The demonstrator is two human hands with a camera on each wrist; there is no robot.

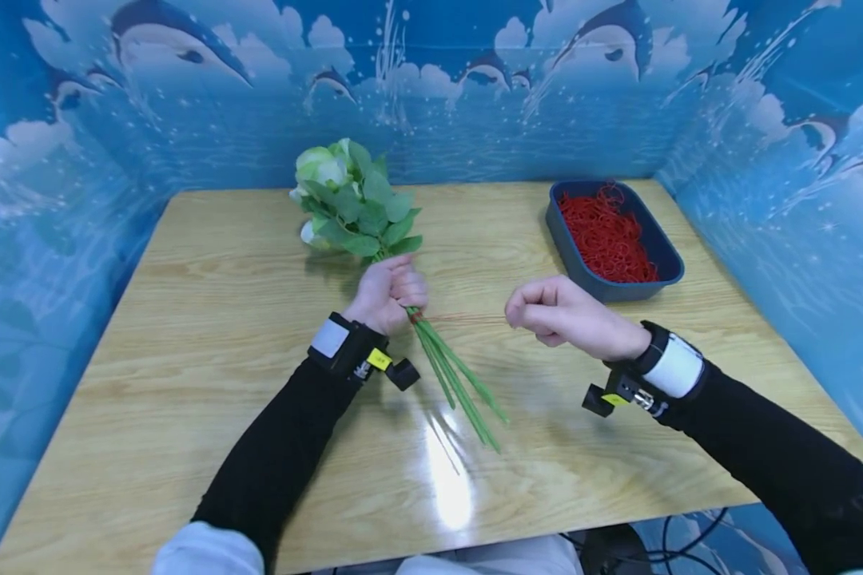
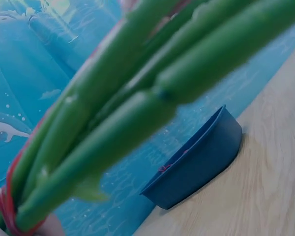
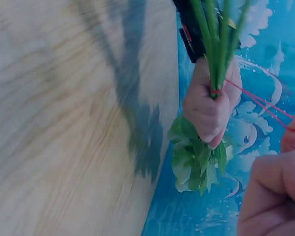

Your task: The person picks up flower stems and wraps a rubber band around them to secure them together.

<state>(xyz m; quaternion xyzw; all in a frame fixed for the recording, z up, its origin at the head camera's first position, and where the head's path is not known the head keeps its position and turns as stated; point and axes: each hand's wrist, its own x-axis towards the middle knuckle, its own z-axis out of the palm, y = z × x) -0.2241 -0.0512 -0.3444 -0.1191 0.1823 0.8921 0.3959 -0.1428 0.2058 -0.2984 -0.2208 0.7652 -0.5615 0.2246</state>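
My left hand (image 1: 391, 294) grips a bunch of artificial flowers (image 1: 363, 200) by the green stems (image 1: 456, 371), just below the leaves. White-green blooms point away from me, and the stem ends slant toward the front right. A red rubber band (image 3: 216, 92) circles the stems beside the left fist. From there two thin red strands stretch to my right hand (image 1: 571, 315), whose curled fingers pinch the far end of the loop. In the left wrist view the stems (image 2: 132, 113) fill the foreground, with red band turns (image 2: 9, 206) at lower left.
At the back right of the wooden table (image 1: 223, 319) stands a dark blue bin (image 1: 622, 289) holding a heap of red rubber bands (image 1: 607, 235). Blue dolphin-print curtains (image 1: 431, 104) enclose the back and sides. Black cables (image 1: 679, 551) hang below the front edge.
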